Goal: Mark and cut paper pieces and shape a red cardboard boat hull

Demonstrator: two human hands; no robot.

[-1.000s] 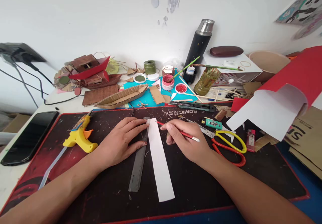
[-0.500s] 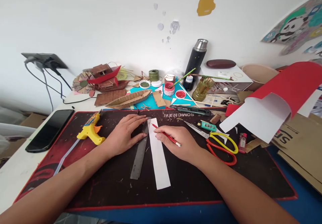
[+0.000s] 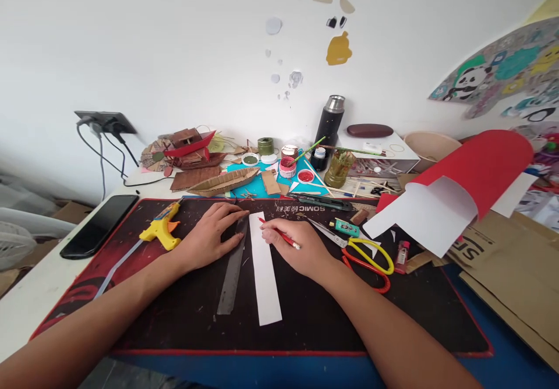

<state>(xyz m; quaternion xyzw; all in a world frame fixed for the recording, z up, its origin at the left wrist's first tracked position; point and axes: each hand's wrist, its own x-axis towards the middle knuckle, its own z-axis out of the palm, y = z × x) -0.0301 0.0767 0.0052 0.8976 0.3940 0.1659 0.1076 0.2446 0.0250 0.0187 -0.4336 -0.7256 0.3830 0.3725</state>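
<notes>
My left hand (image 3: 213, 234) lies with fingers spread, its index fingertip and thumb touching the upper part of a dark metal ruler (image 3: 230, 278). Just right of the ruler, a long white paper strip (image 3: 265, 281) lies lengthwise on the black mat. Closed around a red pencil (image 3: 286, 238) is my right hand (image 3: 301, 246), resting by the upper right edge of the strip. The pencil's tip points at the paper near its top; whether it touches is too small to tell. Scissors (image 3: 364, 255) with yellow and red handles lie right of my right hand.
A yellow glue gun (image 3: 162, 229) and a black phone (image 3: 99, 226) lie left. Behind are a cardboard boat hull (image 3: 227, 182), paint pots (image 3: 287, 168), a utility knife (image 3: 318, 201) and a thermos (image 3: 329, 124). Right stand a red-and-white paper form (image 3: 476, 170) and flat cardboard (image 3: 510, 278).
The camera view has shifted, so more wall shows and the items on the table appear farther left. My hands, the ruler and the strip keep nearly the same places relative to one another.
</notes>
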